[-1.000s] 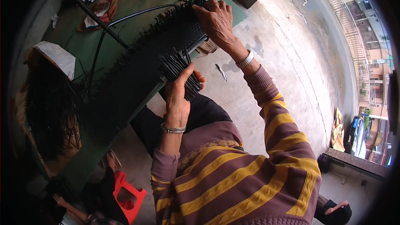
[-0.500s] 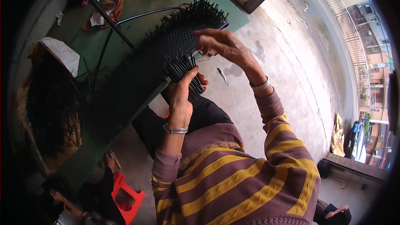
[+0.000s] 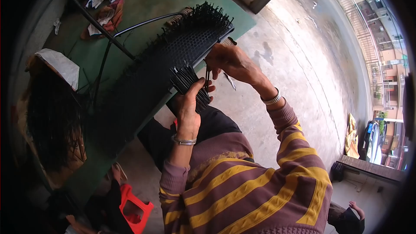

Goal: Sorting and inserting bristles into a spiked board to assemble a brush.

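Observation:
My left hand (image 3: 189,112) is wrapped round a bundle of thin black rods (image 3: 193,87), its thumb across them, beside the near edge of a long black board (image 3: 177,47) full of small holes. Just right of the bundle, my right hand (image 3: 234,63) is bent with its fingertips pinched together. A single dark rod (image 3: 207,76) seems to hang from them; my knuckles partly hide the grip. Black rods (image 3: 207,16) stand upright in the far rows of the board, while the holes nearer me are bare at its right end. The board's left part lies in deep shadow.
The board rests on a green table (image 3: 143,13). A black bar (image 3: 93,17) slants over the table. At left lies an open sack with a dark heap of rods (image 3: 54,112). A red plastic stool (image 3: 136,210) and another person's arm (image 3: 80,225) are at lower left.
My right hand has dropped from over the board to beside the bundle, its fingers now curled downward. My left hand keeps its hold. The view has shifted slightly.

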Available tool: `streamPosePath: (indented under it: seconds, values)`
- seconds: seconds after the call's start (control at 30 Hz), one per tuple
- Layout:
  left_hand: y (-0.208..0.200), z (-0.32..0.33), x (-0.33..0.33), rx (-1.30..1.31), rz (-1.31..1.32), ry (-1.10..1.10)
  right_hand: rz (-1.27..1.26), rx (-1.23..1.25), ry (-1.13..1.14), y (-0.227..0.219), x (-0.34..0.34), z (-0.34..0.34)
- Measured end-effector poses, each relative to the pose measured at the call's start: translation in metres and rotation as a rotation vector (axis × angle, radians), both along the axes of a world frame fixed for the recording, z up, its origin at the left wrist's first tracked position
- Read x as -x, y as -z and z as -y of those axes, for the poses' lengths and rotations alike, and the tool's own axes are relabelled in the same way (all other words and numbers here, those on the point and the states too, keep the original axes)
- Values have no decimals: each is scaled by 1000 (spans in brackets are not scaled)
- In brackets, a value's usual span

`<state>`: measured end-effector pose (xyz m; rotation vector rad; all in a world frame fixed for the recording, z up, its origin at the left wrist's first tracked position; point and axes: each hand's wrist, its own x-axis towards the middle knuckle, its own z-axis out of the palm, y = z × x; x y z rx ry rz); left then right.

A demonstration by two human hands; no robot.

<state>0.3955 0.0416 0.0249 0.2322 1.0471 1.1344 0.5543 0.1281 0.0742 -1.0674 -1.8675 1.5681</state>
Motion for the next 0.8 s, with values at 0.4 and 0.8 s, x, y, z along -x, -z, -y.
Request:
streamPosePath:
  seconds: [0.4, 0.8]
  values:
    - [11, -5, 1, -21, 270, 7, 160, -901, 519, 29, -16, -77]
    - [6, -5, -2, -29, 183, 9, 142, -845, 398, 25, -17, -80]
